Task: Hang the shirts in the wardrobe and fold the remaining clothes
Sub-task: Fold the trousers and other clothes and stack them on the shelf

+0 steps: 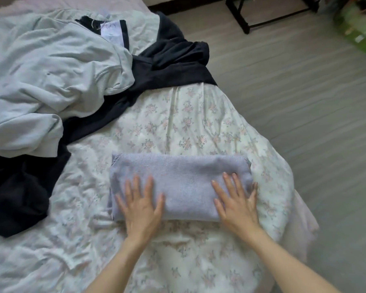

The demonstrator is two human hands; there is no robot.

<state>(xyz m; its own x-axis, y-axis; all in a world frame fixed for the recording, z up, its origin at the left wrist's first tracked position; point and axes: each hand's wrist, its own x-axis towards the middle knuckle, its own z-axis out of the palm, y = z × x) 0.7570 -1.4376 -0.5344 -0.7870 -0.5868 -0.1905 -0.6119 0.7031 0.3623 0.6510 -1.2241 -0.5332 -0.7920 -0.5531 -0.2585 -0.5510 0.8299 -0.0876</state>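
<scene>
A lavender knit garment (179, 176) lies folded into a neat rectangle on the floral bedsheet (178, 123). My left hand (141, 205) presses flat on its near left part, fingers spread and straight. My right hand (237, 203) presses flat on its near right end, fingers straight. A crumpled pale grey-green sweatshirt (51, 77) lies unfolded at the upper left of the bed. A dark navy garment (161, 66) is spread under and beside it, trailing down to the left edge.
The bed's right edge drops to a grey wood-look floor (294, 92). Black furniture legs (245, 20) stand at the top. A green bag (359, 28) sits in the top right corner.
</scene>
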